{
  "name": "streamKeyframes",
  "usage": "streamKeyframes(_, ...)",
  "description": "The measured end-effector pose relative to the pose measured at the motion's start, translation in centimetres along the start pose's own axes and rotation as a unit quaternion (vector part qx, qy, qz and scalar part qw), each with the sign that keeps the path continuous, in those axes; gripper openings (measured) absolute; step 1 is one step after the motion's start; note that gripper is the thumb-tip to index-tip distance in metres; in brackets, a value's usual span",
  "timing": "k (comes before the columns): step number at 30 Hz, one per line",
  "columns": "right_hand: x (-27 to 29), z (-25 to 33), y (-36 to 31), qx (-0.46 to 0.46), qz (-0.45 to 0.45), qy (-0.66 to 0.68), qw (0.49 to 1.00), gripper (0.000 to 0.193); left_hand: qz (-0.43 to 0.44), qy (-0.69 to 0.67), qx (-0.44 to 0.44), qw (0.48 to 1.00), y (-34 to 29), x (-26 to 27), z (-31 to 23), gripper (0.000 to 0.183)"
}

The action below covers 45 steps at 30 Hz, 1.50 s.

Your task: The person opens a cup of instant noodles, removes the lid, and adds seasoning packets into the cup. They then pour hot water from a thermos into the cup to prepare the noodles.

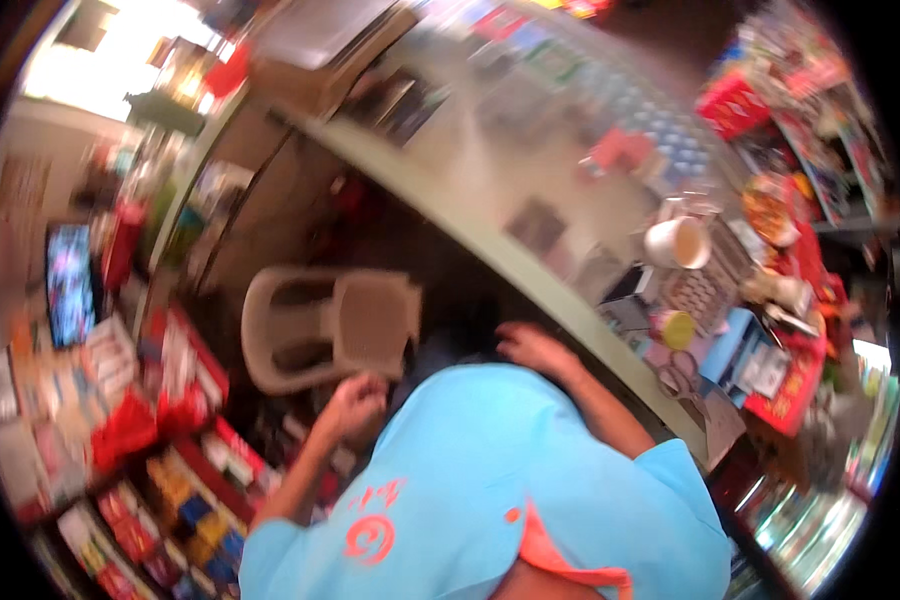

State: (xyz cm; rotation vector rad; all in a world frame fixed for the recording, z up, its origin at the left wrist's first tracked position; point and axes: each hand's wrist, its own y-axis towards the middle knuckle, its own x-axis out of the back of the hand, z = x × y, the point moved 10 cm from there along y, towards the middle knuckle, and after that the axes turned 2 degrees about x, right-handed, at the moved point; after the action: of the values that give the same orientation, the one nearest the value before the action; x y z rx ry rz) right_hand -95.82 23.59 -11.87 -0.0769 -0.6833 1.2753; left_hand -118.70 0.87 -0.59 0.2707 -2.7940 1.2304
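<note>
The view is blurred and tilted. My left hand (355,400) is curled into a loose fist right beside the lower edge of a beige plastic chair (330,325); the blur hides whether it grips the chair. My right hand (530,345) reaches forward with fingers apart and nothing in it, just below the rim of a pale counter (490,240). My light blue shirt with an orange collar (490,490) fills the lower middle.
On the counter stand a white cup (678,242), a yellow-lidded jar (677,328), scissors (680,375) and a red box (735,100). Shelves of red and coloured packets (170,420) run along the left, by a lit screen (70,285).
</note>
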Motion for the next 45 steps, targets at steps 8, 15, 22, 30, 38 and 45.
streamKeyframes(8,-0.7,4.7,2.2,0.037,0.175,0.161,0.971,0.055,-0.113,0.098,0.007,0.989,0.5,-3.0,-0.7,0.036)
streamKeyframes(15,-5.0,13.4,5.5,0.107,0.406,0.082,0.904,0.057,-0.095,0.218,-0.144,0.960,1.3,-5.9,-5.3,0.026)
streamKeyframes(22,-7.5,17.1,6.2,0.144,0.390,0.221,0.882,0.034,-0.048,0.134,-0.115,0.983,2.3,-5.8,-6.1,0.019)
streamKeyframes(30,-5.5,18.8,5.1,0.231,0.371,0.092,0.895,0.026,-0.012,0.007,-0.061,0.998,5.6,-3.9,2.8,0.015)
streamKeyframes(38,-7.2,18.2,5.3,0.152,0.380,0.101,0.907,0.035,0.006,0.056,-0.066,0.996,8.3,-3.1,1.4,0.014)
streamKeyframes(45,-9.2,17.3,7.1,0.096,0.358,0.250,0.894,0.042,0.002,0.069,-0.069,0.995,9.6,-2.7,0.1,0.013)
